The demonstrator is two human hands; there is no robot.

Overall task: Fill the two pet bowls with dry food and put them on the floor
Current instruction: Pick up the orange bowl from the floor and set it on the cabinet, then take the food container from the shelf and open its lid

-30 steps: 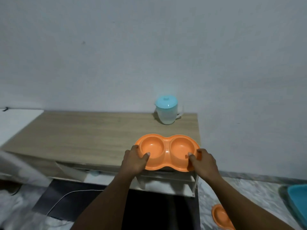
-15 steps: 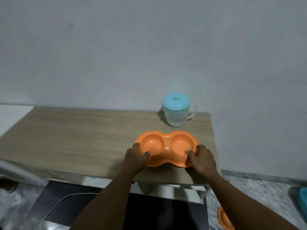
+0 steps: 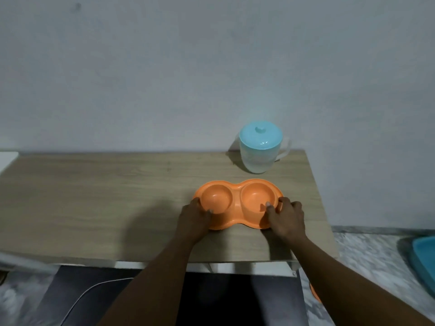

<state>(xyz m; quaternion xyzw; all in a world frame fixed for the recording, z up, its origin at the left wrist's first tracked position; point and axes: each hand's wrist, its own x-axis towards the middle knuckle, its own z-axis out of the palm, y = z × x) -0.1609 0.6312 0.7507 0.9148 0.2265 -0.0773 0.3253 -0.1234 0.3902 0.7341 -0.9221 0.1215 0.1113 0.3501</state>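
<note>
An orange double pet bowl (image 3: 236, 201) rests on the wooden table (image 3: 98, 198), toward its right end. Both cups look empty. My left hand (image 3: 194, 220) grips the bowl's left front rim with the thumb inside the left cup. My right hand (image 3: 286, 218) grips the right front rim the same way. Behind the bowl stands a translucent jug with a light blue lid (image 3: 260, 147), near the wall. A sliver of another orange bowl (image 3: 315, 294) lies on the floor below the table's right end, mostly hidden by my right arm.
The table's right edge is close to the bowl. A blue tub (image 3: 423, 257) sits on the marbled floor at the far right. A white cable (image 3: 94, 288) runs across a dark mat under the table. A white surface (image 3: 7, 158) adjoins the table at far left.
The orange bowl has been brought from the table's front edge further onto the tabletop and now rests flat. Both hands stayed on its rim. The view has moved closer and more downward.
</note>
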